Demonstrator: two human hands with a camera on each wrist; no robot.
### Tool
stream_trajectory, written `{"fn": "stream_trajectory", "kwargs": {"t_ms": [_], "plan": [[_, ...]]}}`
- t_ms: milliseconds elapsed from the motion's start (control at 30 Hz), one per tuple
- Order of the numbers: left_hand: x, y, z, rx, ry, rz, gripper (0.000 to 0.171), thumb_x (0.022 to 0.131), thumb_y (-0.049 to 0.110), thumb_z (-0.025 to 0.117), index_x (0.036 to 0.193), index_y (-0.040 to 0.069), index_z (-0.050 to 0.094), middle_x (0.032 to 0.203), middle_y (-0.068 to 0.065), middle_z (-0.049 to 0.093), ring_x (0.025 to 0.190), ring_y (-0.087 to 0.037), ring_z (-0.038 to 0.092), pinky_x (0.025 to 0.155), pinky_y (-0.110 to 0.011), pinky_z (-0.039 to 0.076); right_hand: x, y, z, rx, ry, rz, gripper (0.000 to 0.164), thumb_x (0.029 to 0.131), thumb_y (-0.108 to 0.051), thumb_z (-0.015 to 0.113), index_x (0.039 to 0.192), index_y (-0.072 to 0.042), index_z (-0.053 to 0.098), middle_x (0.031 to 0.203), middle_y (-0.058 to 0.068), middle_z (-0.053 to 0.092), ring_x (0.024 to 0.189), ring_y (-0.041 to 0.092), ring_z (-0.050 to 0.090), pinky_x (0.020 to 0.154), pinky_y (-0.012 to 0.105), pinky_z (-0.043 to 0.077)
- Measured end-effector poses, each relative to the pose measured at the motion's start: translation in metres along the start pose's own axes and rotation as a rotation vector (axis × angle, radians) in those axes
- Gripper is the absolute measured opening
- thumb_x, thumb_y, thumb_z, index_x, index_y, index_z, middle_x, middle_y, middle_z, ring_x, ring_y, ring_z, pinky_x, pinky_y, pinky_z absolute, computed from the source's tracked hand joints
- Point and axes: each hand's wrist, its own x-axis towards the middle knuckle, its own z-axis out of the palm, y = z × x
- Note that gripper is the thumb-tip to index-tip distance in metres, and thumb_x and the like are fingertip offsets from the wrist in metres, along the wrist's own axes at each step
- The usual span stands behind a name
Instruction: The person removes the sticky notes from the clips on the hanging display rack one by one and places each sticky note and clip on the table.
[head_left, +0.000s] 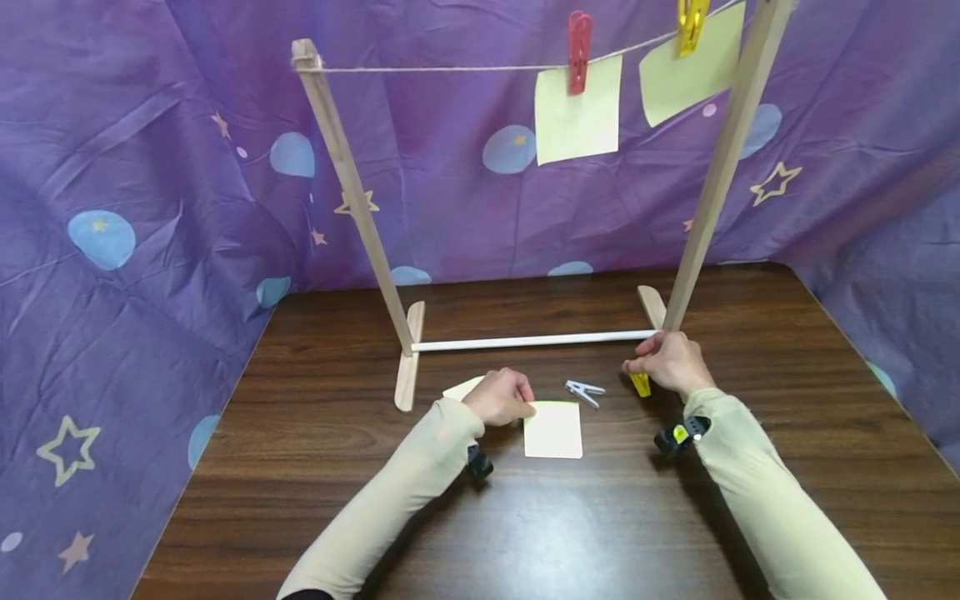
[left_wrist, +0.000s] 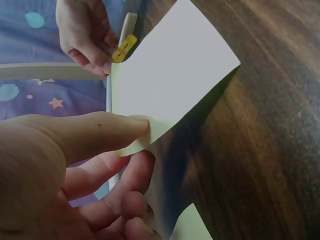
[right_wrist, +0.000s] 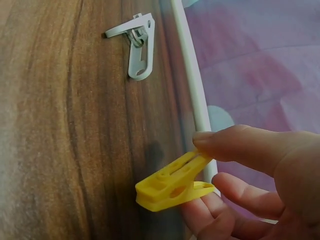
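Observation:
My left hand (head_left: 501, 398) pinches a pale yellow paper note (left_wrist: 170, 70) near one corner, thumb on top and fingers beneath; the sheet stands off the table in the left wrist view. My right hand (head_left: 670, 363) holds a yellow clothespin (right_wrist: 172, 185) by its handle end, thumb on one arm and fingers by the other, its jaws together. Between the hands a grey-white clothespin (head_left: 583, 392) lies on its side on the table. Another paper note (head_left: 462, 388) lies partly hidden behind my left hand.
A wooden frame's posts (head_left: 358, 208) carry a string (head_left: 442, 70). On it hang a note (head_left: 577, 125) under a red clothespin (head_left: 578, 52) and another note (head_left: 686, 79) under a yellow clothespin (head_left: 691, 25). A white rod (head_left: 532, 340) joins the feet near the brown table's (head_left: 300, 483) back.

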Motion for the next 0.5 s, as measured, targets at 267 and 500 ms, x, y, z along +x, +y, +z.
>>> {"fn": "stream_trajectory", "kwargs": {"t_ms": [267, 500], "plan": [[0.0031, 0.0018, 0.0014, 0.055, 0.003, -0.001, 0.009, 0.079, 0.014, 0.075, 0.079, 0.009, 0.067, 0.065, 0.006, 0.056, 0.060, -0.005, 0.050, 0.057, -0.017, 0.040, 0.0013, 0.0050, 0.0037, -0.019, 0.010, 0.000, 0.039, 0.071, -0.030, 0.082, 0.091, -0.002, 0.066, 0.084, 0.014, 0.070, 0.082, 0.033, 0.062, 0.069, 0.034, 0.045], [0.0044, 0.0010, 0.0020, 0.071, 0.005, -0.004, 0.010, 0.078, 0.014, 0.076, 0.082, 0.009, 0.068, 0.066, 0.005, 0.057, 0.060, -0.006, 0.050, 0.058, -0.017, 0.040, 0.0018, 0.0058, 0.0035, -0.021, 0.018, -0.016, 0.039, 0.070, -0.030, 0.082, 0.092, -0.002, 0.067, 0.087, 0.017, 0.071, 0.083, 0.034, 0.063, 0.069, 0.034, 0.045]]}}
